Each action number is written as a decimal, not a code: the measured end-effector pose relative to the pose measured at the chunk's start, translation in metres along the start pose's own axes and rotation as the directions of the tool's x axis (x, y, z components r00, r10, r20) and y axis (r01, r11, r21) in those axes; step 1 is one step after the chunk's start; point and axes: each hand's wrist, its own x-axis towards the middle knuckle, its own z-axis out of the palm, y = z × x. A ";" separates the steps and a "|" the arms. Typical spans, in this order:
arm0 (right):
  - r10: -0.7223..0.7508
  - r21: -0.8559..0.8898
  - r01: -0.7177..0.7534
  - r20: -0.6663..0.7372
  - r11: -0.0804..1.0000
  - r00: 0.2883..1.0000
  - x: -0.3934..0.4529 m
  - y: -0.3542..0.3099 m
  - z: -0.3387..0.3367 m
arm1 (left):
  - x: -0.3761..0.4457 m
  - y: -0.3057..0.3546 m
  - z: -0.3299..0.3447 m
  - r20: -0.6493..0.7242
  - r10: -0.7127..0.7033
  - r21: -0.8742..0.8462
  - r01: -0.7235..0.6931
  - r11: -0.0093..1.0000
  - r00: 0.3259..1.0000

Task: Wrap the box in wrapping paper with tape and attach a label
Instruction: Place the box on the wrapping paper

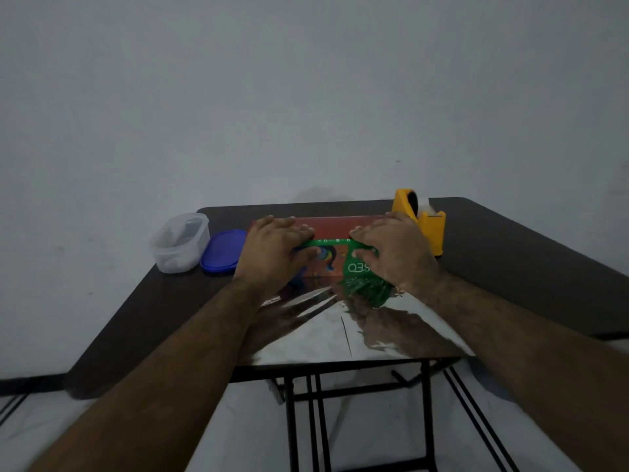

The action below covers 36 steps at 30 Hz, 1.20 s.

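1. The box (335,257), red and green with white lettering on its near face, lies at the middle of the dark table (510,253), long side across your view, resting on the far part of the wrapping paper (340,332).
2. The wrapping paper is a shiny silver sheet; it spreads from under the box to the table's near edge and mirrors your forearms.
3. Your left hand (275,253) rests on the box's left end, fingers laid over the top, thumb against the near face. Fingers look fairly straight: pressing, not curled round it.
4. Your right hand (394,250) lies on the box's right end likewise, fingers flat on top, thumb on the near face.
5. A yellow tape dispenser (422,223) stands just beyond your right hand, near the far edge.
6. Left of the box: a blue lid (223,252) lies flat, and beside it a clear plastic container (178,241), contents unclear.
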 end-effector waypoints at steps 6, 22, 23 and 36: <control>0.059 0.024 -0.060 0.050 0.998 0.997 0.006 -0.006 -0.006 | 0.001 0.002 0.001 -0.033 -0.040 -0.061 0.038 0.997 0.999; 0.094 0.018 -0.100 0.228 0.995 0.969 0.022 -0.020 -0.022 | 0.005 0.004 -0.003 -0.110 0.008 -0.073 -0.016 0.997 0.994; 0.094 -0.011 -0.094 0.228 0.996 0.969 0.023 -0.020 -0.021 | 0.005 0.004 -0.003 -0.114 0.013 -0.068 -0.021 0.997 0.993; 0.166 -0.025 -0.164 0.159 0.986 0.973 0.016 -0.028 -0.015 | 0.007 0.009 -0.010 -0.084 0.034 -0.006 -0.034 0.999 0.996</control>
